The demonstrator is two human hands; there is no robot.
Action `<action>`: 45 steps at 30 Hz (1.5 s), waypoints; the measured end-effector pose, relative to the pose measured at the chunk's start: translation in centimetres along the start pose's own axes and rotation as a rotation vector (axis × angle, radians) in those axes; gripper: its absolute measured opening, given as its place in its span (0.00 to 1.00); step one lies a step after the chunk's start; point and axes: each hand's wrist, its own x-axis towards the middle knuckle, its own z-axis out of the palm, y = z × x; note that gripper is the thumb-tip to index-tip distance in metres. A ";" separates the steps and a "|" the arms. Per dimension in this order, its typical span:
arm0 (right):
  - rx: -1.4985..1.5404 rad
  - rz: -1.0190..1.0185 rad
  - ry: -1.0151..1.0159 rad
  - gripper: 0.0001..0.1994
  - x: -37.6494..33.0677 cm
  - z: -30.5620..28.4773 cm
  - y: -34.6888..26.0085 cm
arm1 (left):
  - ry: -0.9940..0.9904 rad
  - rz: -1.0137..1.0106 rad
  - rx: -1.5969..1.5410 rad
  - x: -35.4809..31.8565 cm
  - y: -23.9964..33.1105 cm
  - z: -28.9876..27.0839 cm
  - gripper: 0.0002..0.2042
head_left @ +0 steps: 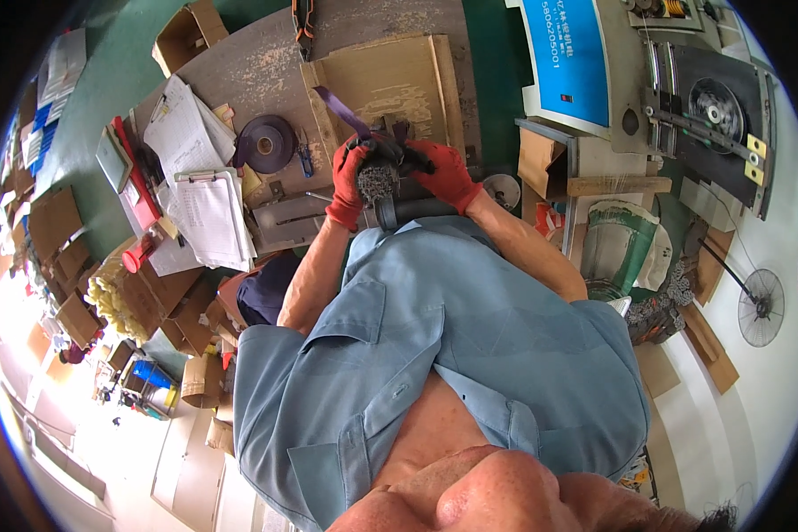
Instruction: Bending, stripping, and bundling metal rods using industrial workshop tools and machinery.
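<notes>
Red gloves with dark fingers cover both my hands. Between them, over the near part of a shallow wooden tray (363, 71), is a bundle of thin dark grey pieces (378, 183), their ends packed together. My left hand (350, 173) is closed around the bundle's left side. A dark purple strip (340, 108) rises from beside its fingers, with the free end up and to the left. At the bundle's right side my right hand (443, 175) is closed, fingers bent inward near a dark piece; exactly what it grips is hidden by the dark glove tips.
Left on the table lie a roll of dark purple tape (267, 144), blue-handled pliers (305, 155) and a clipboard with papers (211, 213). An orange-handled tool (303, 31) sits at the far edge. On the right stand a blue-and-white machine (569, 66) and a fan (761, 306).
</notes>
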 end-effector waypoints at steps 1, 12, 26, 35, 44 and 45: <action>0.029 0.006 -0.001 0.23 0.1 0.0 -0.1 | 0.014 0.049 -0.034 0.0 -0.2 0.4 0.18; 0.813 0.428 -0.006 0.18 1.4 1.1 2.3 | 0.304 0.063 -0.195 -0.3 -1.4 2.1 0.16; 0.914 0.396 -0.119 0.19 4.1 -1.0 -1.8 | 0.234 0.059 -0.076 -0.5 -2.7 0.9 0.03; 0.715 0.399 -0.016 0.18 2.3 -0.1 -3.5 | 0.210 0.059 -0.056 0.3 -2.0 1.7 0.09; 0.108 0.058 -0.058 0.24 -1.5 -2.9 -4.0 | 0.352 0.216 0.025 0.5 -2.9 2.1 0.18; 0.020 0.098 -0.062 0.21 -1.5 -2.6 -4.0 | 0.261 0.216 -0.264 0.8 -2.9 2.1 0.18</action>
